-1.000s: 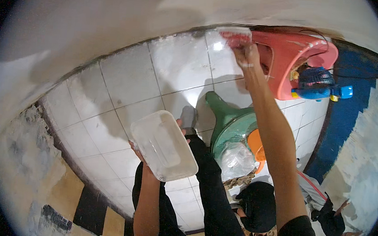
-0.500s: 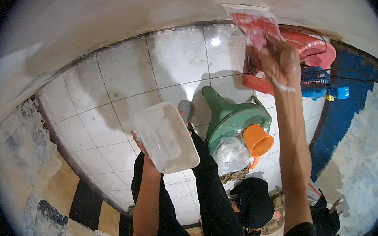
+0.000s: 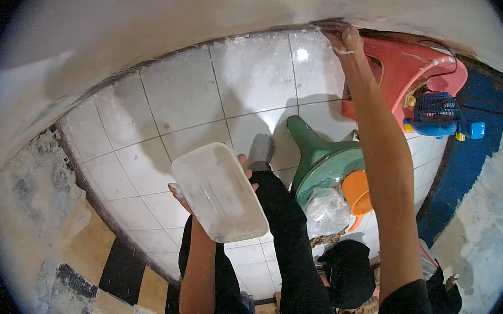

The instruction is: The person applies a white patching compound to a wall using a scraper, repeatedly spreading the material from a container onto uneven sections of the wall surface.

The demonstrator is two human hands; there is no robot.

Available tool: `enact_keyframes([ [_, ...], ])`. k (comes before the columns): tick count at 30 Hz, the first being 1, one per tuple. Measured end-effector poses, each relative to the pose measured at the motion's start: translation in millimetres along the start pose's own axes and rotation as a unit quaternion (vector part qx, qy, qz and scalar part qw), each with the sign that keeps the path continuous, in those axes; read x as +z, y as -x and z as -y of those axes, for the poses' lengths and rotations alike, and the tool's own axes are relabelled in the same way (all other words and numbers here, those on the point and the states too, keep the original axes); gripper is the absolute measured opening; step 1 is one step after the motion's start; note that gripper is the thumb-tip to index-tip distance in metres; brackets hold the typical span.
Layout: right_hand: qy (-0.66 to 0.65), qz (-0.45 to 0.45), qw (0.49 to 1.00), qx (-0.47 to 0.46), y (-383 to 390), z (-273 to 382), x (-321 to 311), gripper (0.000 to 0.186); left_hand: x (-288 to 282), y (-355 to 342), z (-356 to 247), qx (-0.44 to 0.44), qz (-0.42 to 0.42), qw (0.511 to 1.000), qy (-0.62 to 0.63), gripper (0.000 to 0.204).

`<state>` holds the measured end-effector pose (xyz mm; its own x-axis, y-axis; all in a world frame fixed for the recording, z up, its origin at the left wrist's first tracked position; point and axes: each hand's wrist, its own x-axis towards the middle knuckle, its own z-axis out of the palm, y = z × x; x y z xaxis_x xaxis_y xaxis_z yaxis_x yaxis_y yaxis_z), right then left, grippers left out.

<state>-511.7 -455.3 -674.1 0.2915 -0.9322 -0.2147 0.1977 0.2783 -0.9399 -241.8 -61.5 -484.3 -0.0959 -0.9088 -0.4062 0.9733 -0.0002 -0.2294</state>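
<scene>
My left hand [image 3: 182, 197] holds a white translucent rectangular plastic tray [image 3: 219, 193] from beneath, with fingers curled round both long sides. My right hand [image 3: 345, 41] reaches to the top of the view, where the off-white wall [image 3: 205, 0] meets the tiled floor. It is closed on a reddish flat tool [image 3: 333, 29], which is largely hidden by the fingers and seen nearly edge-on against the wall, just left of a pink plastic chair [image 3: 409, 66].
A green plastic stool [image 3: 317, 163] bears an orange mug [image 3: 357, 191] and a clear plastic bag [image 3: 327, 211]. A blue fan [image 3: 436, 110] with cords stands by the chair. Two people [image 3: 349, 273] [image 3: 442, 296] are at lower right. A patchy checkered wall [image 3: 122, 271] is at left.
My right hand rose along the wall half a second ago; it has since shifted away and left toward the floor edge, turning the red-and-white tool edge-on. My left hand still holds the tray.
</scene>
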Motion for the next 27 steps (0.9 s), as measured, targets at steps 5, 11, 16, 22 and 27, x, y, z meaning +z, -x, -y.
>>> enact_keyframes([
  [5,-0.157,-0.156,0.969,0.106,36.5,88.2,114.6,0.033,-2.0,3.9,5.3,-0.006,-0.025,1.000,-0.004,0.117],
  [11,-0.223,-0.142,0.956,0.130,73.2,177.7,161.1,0.029,11.7,-2.4,16.7,-0.022,-0.062,0.997,-0.043,0.118],
  [16,0.057,-0.017,0.998,0.031,128.1,238.8,184.3,0.028,9.8,-5.2,24.2,-0.027,-0.074,0.995,-0.064,0.119],
  [22,-0.244,-0.095,0.947,0.184,141.3,192.3,177.1,0.030,19.8,-0.5,21.1,-0.024,-0.086,0.995,-0.052,0.117],
  [27,-0.305,-0.108,0.938,0.125,53.7,75.9,121.6,0.029,8.1,-6.2,26.0,-0.023,-0.069,0.996,-0.046,0.117],
])
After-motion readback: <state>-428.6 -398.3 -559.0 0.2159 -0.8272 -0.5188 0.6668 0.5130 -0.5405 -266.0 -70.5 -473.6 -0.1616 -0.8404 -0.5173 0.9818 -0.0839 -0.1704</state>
